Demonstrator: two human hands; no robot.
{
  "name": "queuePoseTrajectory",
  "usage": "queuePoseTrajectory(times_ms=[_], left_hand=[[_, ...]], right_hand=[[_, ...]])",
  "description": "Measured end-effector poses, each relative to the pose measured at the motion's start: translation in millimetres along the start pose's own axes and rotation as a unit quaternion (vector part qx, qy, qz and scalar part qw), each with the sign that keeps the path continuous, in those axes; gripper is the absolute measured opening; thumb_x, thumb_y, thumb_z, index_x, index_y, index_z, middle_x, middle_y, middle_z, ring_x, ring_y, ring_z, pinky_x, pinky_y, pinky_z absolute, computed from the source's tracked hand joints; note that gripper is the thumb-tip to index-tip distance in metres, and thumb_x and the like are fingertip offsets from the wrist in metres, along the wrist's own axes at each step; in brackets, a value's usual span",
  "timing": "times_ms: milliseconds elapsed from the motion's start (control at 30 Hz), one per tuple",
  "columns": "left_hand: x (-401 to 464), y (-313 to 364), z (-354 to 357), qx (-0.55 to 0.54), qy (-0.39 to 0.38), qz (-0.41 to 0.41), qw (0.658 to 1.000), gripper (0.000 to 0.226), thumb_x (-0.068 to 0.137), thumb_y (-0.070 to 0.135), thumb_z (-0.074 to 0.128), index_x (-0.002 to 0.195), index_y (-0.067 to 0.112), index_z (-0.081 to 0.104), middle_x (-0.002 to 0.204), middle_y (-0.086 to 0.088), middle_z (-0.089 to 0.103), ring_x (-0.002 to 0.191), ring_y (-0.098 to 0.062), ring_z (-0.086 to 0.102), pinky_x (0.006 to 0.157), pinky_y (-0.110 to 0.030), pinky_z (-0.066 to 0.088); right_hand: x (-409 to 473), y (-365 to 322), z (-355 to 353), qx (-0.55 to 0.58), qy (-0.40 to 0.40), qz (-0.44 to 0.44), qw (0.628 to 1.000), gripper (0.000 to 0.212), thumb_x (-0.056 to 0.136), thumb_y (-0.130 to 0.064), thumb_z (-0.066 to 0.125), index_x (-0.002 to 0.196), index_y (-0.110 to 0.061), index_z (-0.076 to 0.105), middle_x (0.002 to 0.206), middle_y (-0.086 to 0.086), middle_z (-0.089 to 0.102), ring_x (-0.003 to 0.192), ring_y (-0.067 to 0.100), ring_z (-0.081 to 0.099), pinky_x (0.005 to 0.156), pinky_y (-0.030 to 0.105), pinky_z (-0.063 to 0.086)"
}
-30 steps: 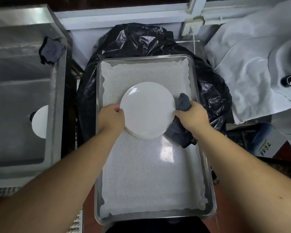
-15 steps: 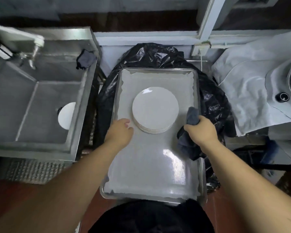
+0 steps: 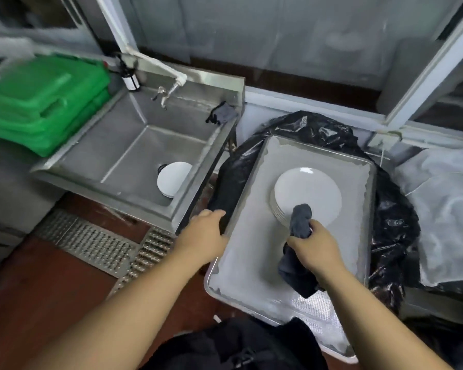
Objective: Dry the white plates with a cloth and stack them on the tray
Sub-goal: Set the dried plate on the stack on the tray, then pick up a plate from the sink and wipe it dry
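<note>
A stack of white plates (image 3: 309, 189) sits on the lined metal tray (image 3: 254, 265) at centre right. My right hand (image 3: 314, 248) grips a dark grey cloth (image 3: 300, 218) in front of the stack, and the cloth's top end overlaps the plates' near edge. My left hand (image 3: 205, 233) hovers at the tray's left rim with relaxed fingers and holds nothing. More white plates (image 3: 173, 178) lie in the steel sink (image 3: 134, 153) to the left, near the drain.
A tap (image 3: 169, 90) and a dark rag (image 3: 222, 116) are at the sink's back and right rim. Green plastic boards (image 3: 40, 102) are stacked far left. A black bin bag (image 3: 393, 222) surrounds the tray; white sheeting (image 3: 444, 209) lies right. A floor grate (image 3: 104, 244) runs below the sink.
Both hands let go of the top plate, now on the stack. My left hand moved left to the tray's rim. The view swung left toward the sink.
</note>
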State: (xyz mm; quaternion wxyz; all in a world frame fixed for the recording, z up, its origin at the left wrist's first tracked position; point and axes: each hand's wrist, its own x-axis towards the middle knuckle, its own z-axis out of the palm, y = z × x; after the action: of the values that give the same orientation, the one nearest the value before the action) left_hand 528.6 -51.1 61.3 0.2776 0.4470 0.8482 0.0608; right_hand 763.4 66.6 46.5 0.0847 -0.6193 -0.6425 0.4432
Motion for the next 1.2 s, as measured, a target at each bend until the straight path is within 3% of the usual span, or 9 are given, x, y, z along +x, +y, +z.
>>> queuePoseTrajectory(times_ms=[167,300,467,633,800,900,1000,1200], left_hand=[[-41.4,-72.1,-19.6,-0.046,0.029,0.0,0.999,0.067,0.095,0.036,0.062,0.158,0.035,0.04,0.158,0.001,0.045,0.137,-0.026,0.052,0.108,-0.046,0.052],[-79.9,-151.7,-38.7,-0.071,0.054,-0.038,0.995,0.065,0.098,0.035,0.062,0.159,0.035,0.04,0.159,0.004,0.044,0.137,-0.026,0.054,0.106,-0.044,0.052],[-124.3,-249.5,-53.6,-0.1,0.079,-0.113,0.985,0.064,0.098,0.035,0.062,0.158,0.037,0.04,0.16,0.001,0.044,0.134,-0.029,0.056,0.104,-0.046,0.054],[-148.7,-316.2,-67.1,-0.132,0.099,-0.163,0.973,0.064,0.098,0.034,0.062,0.158,0.033,0.04,0.157,0.0,0.046,0.114,-0.026,0.067,0.094,-0.047,0.06],[-143.4,-361.3,-76.0,-0.134,0.104,-0.192,0.967,0.065,0.097,0.031,0.062,0.158,0.028,0.043,0.153,-0.006,0.052,0.127,-0.028,0.061,0.104,-0.042,0.054],[-131.2,-385.4,-88.2,-0.139,0.101,-0.219,0.961,0.067,0.097,0.032,0.065,0.16,0.029,0.041,0.152,-0.006,0.052,0.131,-0.03,0.059,0.105,-0.043,0.052],[-102.9,-410.2,-110.7,-0.131,0.105,-0.24,0.956,0.068,0.097,0.032,0.065,0.159,0.028,0.04,0.15,-0.007,0.051,0.128,-0.029,0.06,0.105,-0.045,0.055],[-17.6,-423.9,-182.1,-0.094,0.115,-0.228,0.962,0.066,0.096,0.032,0.066,0.158,0.028,0.043,0.15,-0.005,0.052,0.127,-0.027,0.061,0.105,-0.046,0.056]], right_hand=[[-42.3,-53.0,61.8,-0.022,-0.027,-0.043,0.998,0.018,0.078,-0.018,0.071,0.092,-0.023,0.061,0.084,0.003,0.072,0.081,0.026,0.068,0.075,0.041,0.057],[-80.2,-99.0,129.8,-0.08,-0.065,-0.075,0.992,0.022,0.082,-0.022,0.074,0.1,-0.025,0.062,0.09,0.003,0.071,0.085,0.03,0.067,0.076,0.042,0.056],[-117.4,-148.8,220.7,-0.122,-0.108,-0.134,0.977,0.021,0.083,-0.026,0.076,0.091,-0.027,0.056,0.086,-0.003,0.066,0.077,0.017,0.061,0.06,0.034,0.042],[-137.5,-192.4,286.2,-0.146,-0.173,-0.16,0.961,0.034,0.083,-0.024,0.078,0.109,-0.028,0.058,0.093,-0.006,0.067,0.08,0.011,0.062,0.067,0.035,0.049],[-124.1,-238.7,331.3,-0.184,-0.199,-0.182,0.945,0.041,0.085,-0.025,0.077,0.118,-0.03,0.054,0.09,-0.011,0.061,0.078,0.012,0.057,0.07,0.034,0.045],[-107.7,-268.8,362.8,-0.198,-0.209,-0.194,0.938,0.047,0.086,-0.027,0.077,0.129,-0.024,0.06,0.097,-0.001,0.067,0.091,0.027,0.062,0.078,0.034,0.044],[-85.1,-303.1,396.2,-0.191,-0.232,-0.213,0.93,0.052,0.087,-0.025,0.076,0.136,-0.022,0.06,0.102,0.003,0.067,0.092,0.027,0.06,0.079,0.034,0.044],[-21.9,-371.1,423.5,-0.196,-0.27,-0.216,0.918,0.042,0.084,-0.027,0.073,0.124,-0.025,0.06,0.103,0.006,0.072,0.093,0.031,0.065,0.08,0.039,0.051]])
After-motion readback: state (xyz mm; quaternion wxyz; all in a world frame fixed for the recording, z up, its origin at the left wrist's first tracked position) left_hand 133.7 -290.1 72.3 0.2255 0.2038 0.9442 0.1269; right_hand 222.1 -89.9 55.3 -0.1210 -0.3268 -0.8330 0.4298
